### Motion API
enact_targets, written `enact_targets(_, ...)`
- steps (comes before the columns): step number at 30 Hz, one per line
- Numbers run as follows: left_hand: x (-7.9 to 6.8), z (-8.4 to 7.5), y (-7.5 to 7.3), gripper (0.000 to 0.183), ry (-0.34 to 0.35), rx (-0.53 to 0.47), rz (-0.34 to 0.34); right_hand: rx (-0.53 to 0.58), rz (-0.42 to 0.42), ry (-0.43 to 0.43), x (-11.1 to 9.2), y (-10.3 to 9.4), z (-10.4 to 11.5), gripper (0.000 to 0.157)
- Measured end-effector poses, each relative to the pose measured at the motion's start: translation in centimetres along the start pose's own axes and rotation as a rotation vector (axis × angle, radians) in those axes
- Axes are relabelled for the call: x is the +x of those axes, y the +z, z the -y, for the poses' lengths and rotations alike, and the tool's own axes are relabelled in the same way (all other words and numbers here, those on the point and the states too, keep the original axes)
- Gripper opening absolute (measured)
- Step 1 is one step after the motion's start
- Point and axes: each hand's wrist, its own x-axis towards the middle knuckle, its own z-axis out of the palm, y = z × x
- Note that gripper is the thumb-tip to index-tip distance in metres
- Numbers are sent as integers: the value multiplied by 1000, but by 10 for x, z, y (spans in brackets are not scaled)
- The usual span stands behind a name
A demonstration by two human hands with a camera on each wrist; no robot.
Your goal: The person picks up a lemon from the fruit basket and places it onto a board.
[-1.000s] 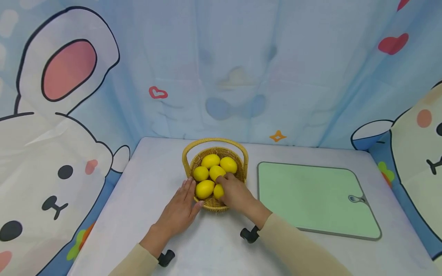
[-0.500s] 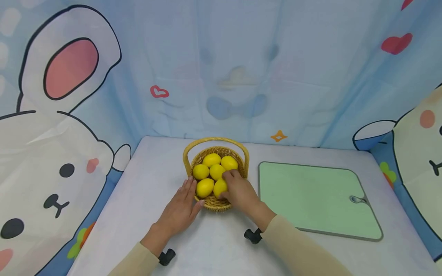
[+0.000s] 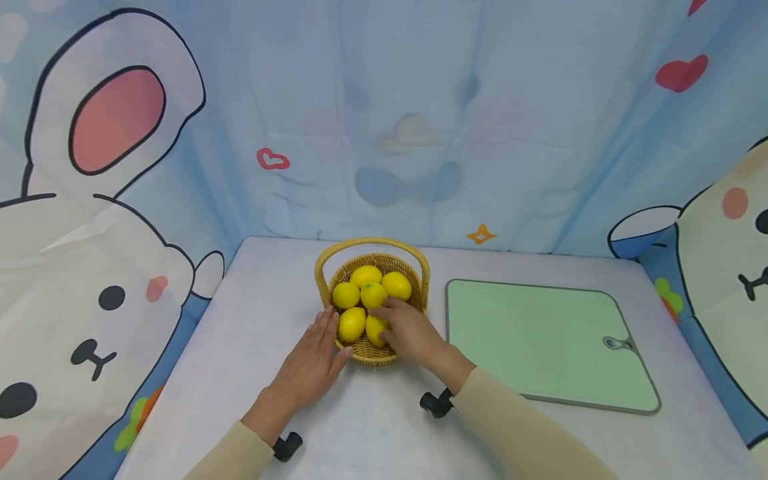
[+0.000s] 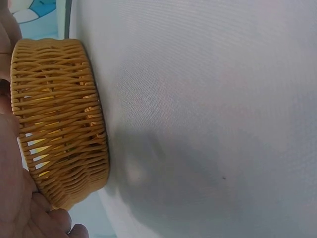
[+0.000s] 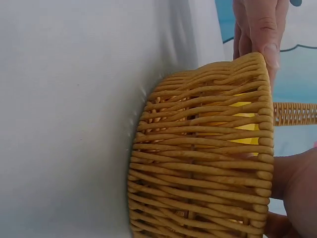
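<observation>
A round wicker basket [image 3: 375, 361] with an arched handle holds several yellow lemons. My left hand [image 3: 309, 363] rests against the basket's left side with its fingers straight; in the left wrist view, its fingertips show by the woven wall. My right hand [image 3: 414, 335] reaches over the right rim and holds the front right lemon [image 3: 375, 331] between thumb and fingers. Beside it lie the front left lemon [image 3: 351, 325] and the middle lemon [image 3: 374, 296], whose stem end faces up. In the right wrist view, the basket wall hides most of the right fingers.
A pale green cutting board [image 3: 546, 347] with a grey edge lies flat to the right of the basket. Both stand on a white-covered table [image 3: 360, 433]. A blue cartoon-print curtain [image 3: 408, 120] hangs behind the table and along its sides.
My right hand has stayed in the basket and its fingers have shifted slightly around the front right lemon. The middle and front left lemons have turned a little. My left hand has kept its place.
</observation>
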Motion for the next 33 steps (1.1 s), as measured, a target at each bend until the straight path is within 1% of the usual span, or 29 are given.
enact_targets(4, 1, 1, 2, 80, 2, -1, 7, 8, 57, 33, 3, -2, 0, 47)
enact_targets(7, 0, 2, 2, 80, -2, -3, 7, 24, 110, 49, 7, -1, 2, 51)
enact_targets(11, -1, 2, 2, 80, -11, -11, 8, 37, 187, 23, 10, 2, 4, 63)
enact_targets(15, -1, 1, 3, 79, 3, -19, 6, 41, 226, 17, 11, 2, 1, 70)
enact_targets(20, -1, 0, 1, 79, 10, -4, 7, 149, 199, 31, 11, -4, -5, 76)
enact_targets(23, -1, 0, -1, 79, 7, -1, 5, 231, 161, 46, 12, -6, -7, 78)
enact_targets(26, -1, 0, -2, 79, 2, -4, 5, 292, 118, 54, 11, -7, -10, 77)
enact_targets(33, -1, 2, -1, 80, 5, 8, 5, 383, 53, 4, 6, -9, -14, 75)
